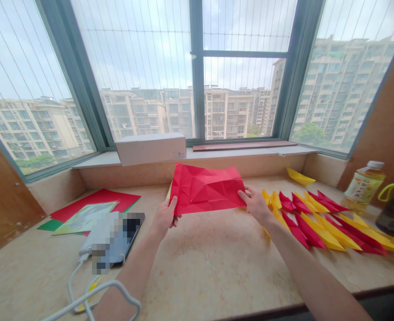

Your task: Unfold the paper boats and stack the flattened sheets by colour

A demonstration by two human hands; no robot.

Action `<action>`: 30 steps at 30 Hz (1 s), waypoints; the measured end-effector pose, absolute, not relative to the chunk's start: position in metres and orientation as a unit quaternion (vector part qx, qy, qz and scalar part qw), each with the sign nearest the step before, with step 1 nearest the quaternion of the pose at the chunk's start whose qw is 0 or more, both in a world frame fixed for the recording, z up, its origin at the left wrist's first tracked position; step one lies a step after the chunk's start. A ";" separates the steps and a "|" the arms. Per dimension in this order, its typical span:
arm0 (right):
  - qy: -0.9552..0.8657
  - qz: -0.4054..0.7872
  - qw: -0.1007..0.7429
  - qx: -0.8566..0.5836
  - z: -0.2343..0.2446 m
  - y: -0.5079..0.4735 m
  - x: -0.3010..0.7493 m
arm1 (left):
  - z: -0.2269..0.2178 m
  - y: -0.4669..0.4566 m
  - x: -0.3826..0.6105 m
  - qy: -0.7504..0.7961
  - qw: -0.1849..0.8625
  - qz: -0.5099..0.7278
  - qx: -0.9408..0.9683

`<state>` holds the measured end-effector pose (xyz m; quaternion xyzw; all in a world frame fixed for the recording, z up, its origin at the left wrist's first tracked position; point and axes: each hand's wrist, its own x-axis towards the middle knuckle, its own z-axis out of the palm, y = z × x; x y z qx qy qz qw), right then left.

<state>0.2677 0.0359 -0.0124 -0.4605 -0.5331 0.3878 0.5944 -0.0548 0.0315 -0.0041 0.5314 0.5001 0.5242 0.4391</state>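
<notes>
Landmark: red creased sheet (207, 188), held up over the counter (217, 267) just in front of the window sill.

Left hand (165, 216) is closed in a pinch on the sheet's lower left corner, thumb on the front face. Right hand (255, 205) pinches the lower right edge, fingers partly curled. Two-point hold keeps the sheet spread and tilted toward the viewer, so the crease grid shows, judging by its angle.

Right of the sheet: a row of folded pointed pieces (320, 223), red and yellow alternating and overlapped, probably laid out as finished units. Roughly a dozen; exact count not resolvable. One yellow folded piece (300, 177) lies apart, behind them.

Left of the sheet: a stack of flat paper (93, 207) in red and green, and one phone (116, 238).

Behind the sheet: one white box (150, 148). Far right: one oil bottle (364, 185).
</notes>
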 end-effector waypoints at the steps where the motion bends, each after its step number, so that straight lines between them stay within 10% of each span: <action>1: -0.531 0.392 0.594 -0.460 -0.013 0.036 0.267 | -0.005 0.032 -0.056 0.504 0.432 0.528 0.530; 14: -0.521 0.347 0.614 -0.482 -0.018 0.038 0.273 | -0.004 0.031 -0.058 0.443 0.534 0.481 0.536; 30: -0.691 0.162 0.451 -0.542 0.003 0.113 0.214 | 0.009 0.083 -0.085 0.694 -0.019 0.292 0.658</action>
